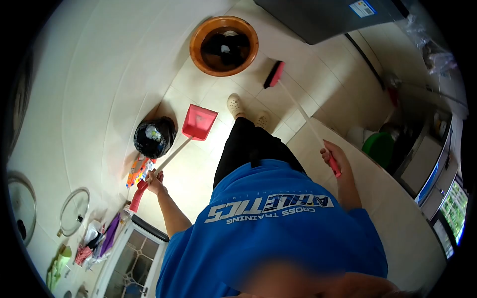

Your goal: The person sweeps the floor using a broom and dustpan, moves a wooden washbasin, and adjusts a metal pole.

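Note:
My left hand (pixel 156 182) is wrapped round the long handle of a red dustpan (pixel 199 122). The dustpan's scoop hangs near the floor, between the black-lined bin and my feet. On the other side, my right hand (pixel 334 154) grips the pink end of a broom (pixel 274 75). The broom's pale stick slants away from me to a pink head with dark bristles, beyond my shoes (pixel 235 105). Its bristles face left, toward the wooden-coloured basin.
A brown basin (pixel 197 49) with dark cloth in water stands ahead. The bin (pixel 164 130) is by the left wall, with colourful packaging (pixel 136 171) nearby. A dark appliance (pixel 328 17) stands at far right; kitchen shelves with a green item (pixel 378 149) line the right.

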